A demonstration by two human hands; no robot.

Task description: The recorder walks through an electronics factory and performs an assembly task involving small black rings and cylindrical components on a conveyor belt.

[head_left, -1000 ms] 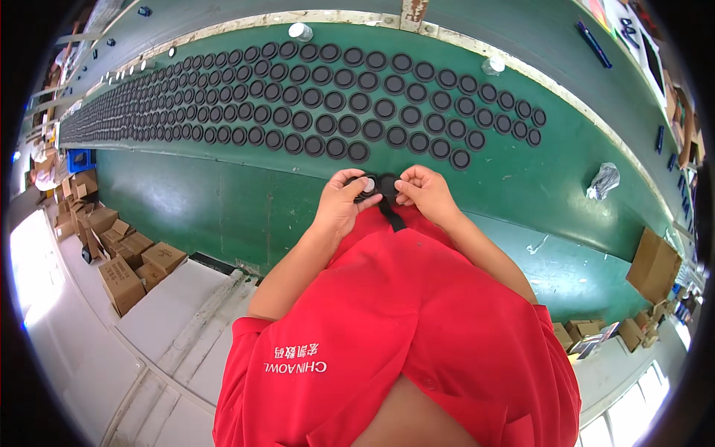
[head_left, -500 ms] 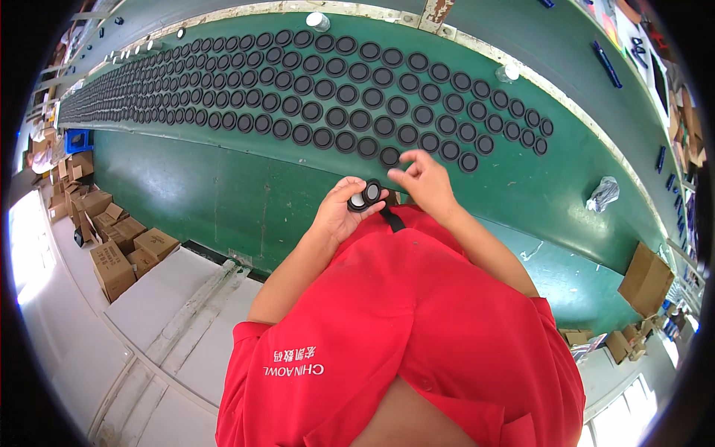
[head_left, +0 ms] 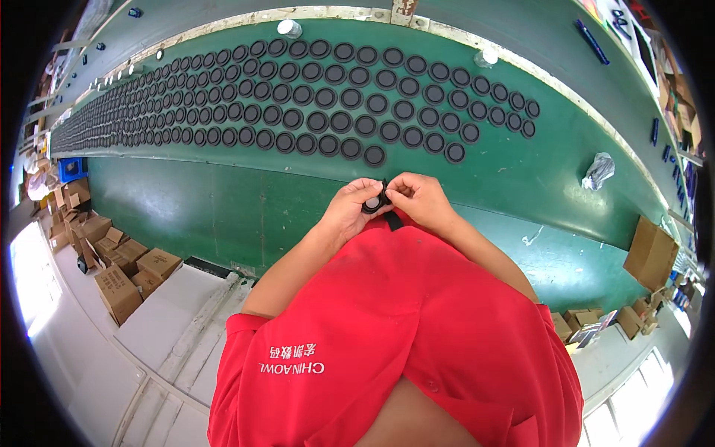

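Note:
In front of my red shirt, my left hand (head_left: 348, 208) is closed on small black round caps (head_left: 375, 203) with pale inner faces. My right hand (head_left: 421, 201) meets it there, thumb and fingertips pinching the edge of a cap. The fingers partly cover the caps, so how they sit against each other is hard to tell. Just beyond both hands, long rows of matching black caps (head_left: 374, 155) lie flat on a green table (head_left: 521, 175).
Small white-topped containers (head_left: 290, 29) stand along the table's far edge, another (head_left: 486, 57) farther right. A crumpled clear plastic bag (head_left: 598, 171) rests at the right. Cardboard boxes (head_left: 119, 294) are piled at the left, with an open carton (head_left: 650, 253) at the right.
My right hand has come down and left from near the closest row to the caps in my left hand, and now pinches one. The view has shifted slightly.

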